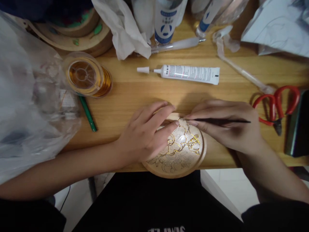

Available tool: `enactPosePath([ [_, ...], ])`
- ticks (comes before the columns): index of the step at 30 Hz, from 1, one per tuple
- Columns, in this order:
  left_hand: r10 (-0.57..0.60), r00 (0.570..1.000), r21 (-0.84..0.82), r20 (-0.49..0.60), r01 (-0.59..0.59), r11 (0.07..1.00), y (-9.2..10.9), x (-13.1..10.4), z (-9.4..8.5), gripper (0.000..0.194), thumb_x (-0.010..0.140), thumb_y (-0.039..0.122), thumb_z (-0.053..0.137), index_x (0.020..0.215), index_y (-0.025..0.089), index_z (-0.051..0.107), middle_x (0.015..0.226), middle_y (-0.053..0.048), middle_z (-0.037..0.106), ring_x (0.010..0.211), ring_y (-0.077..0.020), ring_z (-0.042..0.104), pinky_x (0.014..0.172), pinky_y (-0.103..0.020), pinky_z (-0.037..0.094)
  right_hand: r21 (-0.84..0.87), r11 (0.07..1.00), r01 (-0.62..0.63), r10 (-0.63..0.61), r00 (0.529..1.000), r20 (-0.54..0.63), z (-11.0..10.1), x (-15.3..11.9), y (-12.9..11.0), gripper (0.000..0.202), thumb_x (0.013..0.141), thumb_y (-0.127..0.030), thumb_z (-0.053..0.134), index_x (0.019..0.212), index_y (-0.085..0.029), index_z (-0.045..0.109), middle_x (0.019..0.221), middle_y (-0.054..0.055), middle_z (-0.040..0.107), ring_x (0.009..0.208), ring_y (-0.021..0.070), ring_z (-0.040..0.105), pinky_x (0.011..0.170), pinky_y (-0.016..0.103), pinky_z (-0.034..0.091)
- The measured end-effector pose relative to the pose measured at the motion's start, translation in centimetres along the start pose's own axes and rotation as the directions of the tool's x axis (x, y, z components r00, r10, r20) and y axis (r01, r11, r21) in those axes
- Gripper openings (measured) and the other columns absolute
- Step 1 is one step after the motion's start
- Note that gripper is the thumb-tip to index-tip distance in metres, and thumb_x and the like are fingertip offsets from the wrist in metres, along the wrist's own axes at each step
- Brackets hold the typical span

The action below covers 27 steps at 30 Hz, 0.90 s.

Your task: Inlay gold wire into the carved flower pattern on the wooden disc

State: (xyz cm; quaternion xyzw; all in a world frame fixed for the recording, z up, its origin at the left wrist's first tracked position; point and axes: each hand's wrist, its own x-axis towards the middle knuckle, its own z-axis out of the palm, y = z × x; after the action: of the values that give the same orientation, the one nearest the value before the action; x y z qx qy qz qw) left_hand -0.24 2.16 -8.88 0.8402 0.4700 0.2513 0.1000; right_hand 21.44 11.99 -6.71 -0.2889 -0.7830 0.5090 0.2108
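A round wooden plaque [177, 167] lies at the table's front edge. It carries a drawn flower pattern, partly outlined in thin gold wire [175, 149]. My left hand [149, 132] rests over its left side, fingers stretched out and apart, a fingertip touching the face near the top. In my right hand [229, 125] are slim dark tweezers [217, 121], pinched between thumb and fingers. Their tip meets the plaque's upper part, close to my left fingertips. A loose gold strand crosses the pattern's right side. My fingers hide the plaque's upper left.
Behind the plaque lies a white glue tube [190, 74] with a capped nozzle. A gold wire spool [87, 75] and green pen [87, 112] are left, beside plastic wrapping [31, 96]. Red-handled cutters [275, 104] lie right. Bottles [166, 22] and tissue [125, 29] stand behind.
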Motion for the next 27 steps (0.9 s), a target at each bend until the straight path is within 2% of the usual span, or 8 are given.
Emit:
enactPosePath([
  [4,0.008,1.000,0.022,0.010,-0.008,1.000,-0.2,-0.1,0.1,0.027,0.088,0.014,0.058,0.115,0.014,0.064,0.130,-0.015,0.061,0.120,-0.0335,0.059,0.092,-0.049,0.057,0.017,1.000,0.018,-0.019,1.000,0.019,-0.1,0.1,0.4,0.027,0.083,-0.014,0.073,0.104,-0.031,0.076,0.088,0.000,0.073,0.077,0.0150,0.068,0.064,0.030,0.052],
  [8,0.043,0.999,0.011,0.013,-0.043,0.999,-0.4,-0.2,0.0,0.030,0.087,0.013,0.060,0.116,0.013,0.065,0.128,-0.018,0.061,0.117,-0.0352,0.060,0.090,-0.050,0.057,0.031,0.997,0.071,-0.073,0.996,0.056,-0.4,0.2,0.7,0.029,0.082,-0.015,0.075,0.107,-0.031,0.075,0.089,0.001,0.073,0.078,0.0153,0.069,0.064,0.030,0.053],
  [16,0.003,1.000,0.019,-0.030,-0.003,1.000,0.1,-0.2,0.5,0.025,0.090,0.012,0.054,0.112,0.012,0.067,0.126,-0.018,0.062,0.116,-0.0342,0.061,0.091,-0.049,0.056,0.023,0.999,0.023,-0.024,0.999,0.040,-0.1,0.1,0.5,0.029,0.084,-0.017,0.074,0.107,-0.036,0.075,0.088,-0.001,0.074,0.076,0.0158,0.068,0.063,0.031,0.053],
  [21,0.010,0.999,0.050,-0.032,-0.009,0.999,-0.1,-0.3,0.5,0.025,0.092,0.013,0.053,0.114,0.014,0.065,0.127,-0.014,0.062,0.118,-0.0303,0.060,0.093,-0.045,0.056,0.039,0.999,0.020,-0.020,1.000,0.000,-0.6,0.2,0.5,0.022,0.082,-0.017,0.075,0.099,-0.030,0.077,0.086,0.000,0.074,0.078,0.0160,0.069,0.067,0.031,0.055],
  [24,0.060,0.998,0.065,-0.027,-0.058,0.996,-0.4,-0.2,0.1,0.025,0.093,0.016,0.054,0.115,0.014,0.065,0.126,-0.013,0.062,0.115,-0.0290,0.061,0.092,-0.044,0.057,-0.002,0.999,0.045,-0.045,0.997,-0.067,-1.1,0.2,0.6,0.017,0.081,-0.017,0.076,0.095,-0.026,0.077,0.084,0.000,0.074,0.077,0.0162,0.069,0.067,0.031,0.055],
  [27,0.110,0.994,0.075,-0.017,-0.108,0.991,-0.5,-0.2,-0.3,0.026,0.091,0.015,0.059,0.117,0.014,0.066,0.124,-0.013,0.064,0.114,-0.0295,0.062,0.090,-0.043,0.058,-0.029,0.998,0.060,-0.061,0.996,-0.066,-1.4,0.1,0.6,0.015,0.081,-0.017,0.076,0.094,-0.024,0.077,0.084,0.001,0.074,0.076,0.0162,0.070,0.064,0.030,0.055],
])
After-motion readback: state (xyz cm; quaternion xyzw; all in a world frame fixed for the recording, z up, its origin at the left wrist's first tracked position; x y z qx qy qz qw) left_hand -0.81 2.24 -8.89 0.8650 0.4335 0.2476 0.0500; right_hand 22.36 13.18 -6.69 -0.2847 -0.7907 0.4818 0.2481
